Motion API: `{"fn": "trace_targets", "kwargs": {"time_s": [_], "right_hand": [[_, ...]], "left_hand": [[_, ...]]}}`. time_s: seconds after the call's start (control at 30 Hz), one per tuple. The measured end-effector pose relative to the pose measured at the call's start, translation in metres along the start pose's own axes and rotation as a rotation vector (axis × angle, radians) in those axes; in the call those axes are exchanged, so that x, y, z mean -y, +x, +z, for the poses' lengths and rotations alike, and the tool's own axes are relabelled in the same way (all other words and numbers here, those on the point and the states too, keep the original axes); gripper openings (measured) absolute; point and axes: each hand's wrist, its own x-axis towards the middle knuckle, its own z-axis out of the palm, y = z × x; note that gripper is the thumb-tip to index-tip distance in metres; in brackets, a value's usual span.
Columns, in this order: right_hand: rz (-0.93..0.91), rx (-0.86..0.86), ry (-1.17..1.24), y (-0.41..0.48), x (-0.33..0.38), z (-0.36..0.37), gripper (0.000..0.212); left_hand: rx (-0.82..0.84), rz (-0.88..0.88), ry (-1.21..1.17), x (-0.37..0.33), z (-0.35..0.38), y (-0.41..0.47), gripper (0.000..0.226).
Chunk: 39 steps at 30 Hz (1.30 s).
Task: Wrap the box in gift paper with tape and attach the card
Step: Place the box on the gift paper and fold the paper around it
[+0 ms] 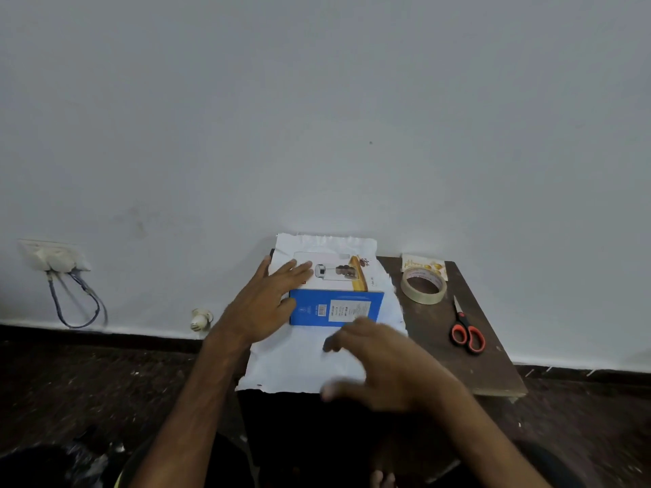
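A box with a white printed top and a blue front side lies on a white sheet of gift paper on a small dark table. My left hand rests flat on the box's left end, fingers straight. Over the paper's near right part, just in front of the box, hovers my right hand, blurred, with its fingers spread. A roll of clear tape lies to the right of the box. Behind the roll a small card with gold print lies by the wall.
Scissors with red handles lie on the table's right part. A wall socket with a grey cable is at the far left on the wall. The floor around is dark.
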Motion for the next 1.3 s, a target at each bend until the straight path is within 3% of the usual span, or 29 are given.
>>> {"fn": "trace_targets", "kwargs": {"time_s": [0.07, 0.1, 0.2, 0.37, 0.4, 0.5, 0.53, 0.6, 0.8, 0.93, 1.03, 1.1, 1.23, 1.3], "right_hand": [[-0.025, 0.173, -0.131, -0.001, 0.001, 0.016, 0.068], [-0.037, 0.18, -0.19, 0.001, -0.001, 0.021, 0.057], [-0.02, 0.009, -0.233, 0.006, -0.007, 0.007, 0.023], [0.115, -0.328, -0.264, 0.036, -0.027, -0.037, 0.013], [0.146, -0.362, -0.249, 0.047, -0.033, -0.044, 0.014], [0.191, -0.358, -0.165, 0.074, -0.049, -0.063, 0.02], [0.187, -0.353, -0.139, 0.081, -0.053, -0.067, 0.02], [0.192, -0.34, -0.098, 0.089, -0.059, -0.068, 0.02], [0.288, -0.368, 0.138, 0.103, -0.078, -0.055, 0.021], [0.327, -0.357, 0.171, 0.11, -0.084, -0.052, 0.028], [0.357, -0.284, 0.121, 0.115, -0.088, -0.057, 0.055], [0.37, -0.212, 0.211, 0.118, -0.09, -0.062, 0.071], [0.37, -0.179, 0.32, 0.122, -0.095, -0.063, 0.057], [0.363, -0.205, 0.343, 0.123, -0.096, -0.062, 0.052]], "left_hand": [[-0.005, -0.068, -0.033, 0.001, -0.001, 0.002, 0.05], [-0.009, -0.084, -0.045, 0.001, -0.002, 0.002, 0.047], [0.021, -0.1, -0.071, -0.009, -0.01, 0.003, 0.043], [0.155, -0.175, -0.045, -0.037, -0.045, 0.008, 0.057], [0.19, -0.184, -0.015, -0.041, -0.051, 0.013, 0.062], [0.282, -0.168, 0.043, -0.039, -0.058, 0.027, 0.106], [0.304, -0.145, 0.074, -0.035, -0.06, 0.031, 0.103], [0.301, -0.118, 0.126, -0.031, -0.06, 0.036, 0.076], [0.131, -0.066, 0.015, -0.026, -0.06, 0.043, 0.026], [0.061, -0.088, 0.073, -0.027, -0.058, 0.058, 0.024], [0.034, -0.088, 0.081, -0.024, -0.05, 0.066, 0.034], [0.033, -0.127, 0.056, -0.022, -0.044, 0.066, 0.047], [-0.057, 0.05, 0.424, -0.046, -0.031, 0.057, 0.055], [-0.043, 0.103, 0.44, -0.057, -0.019, 0.045, 0.046]]}}
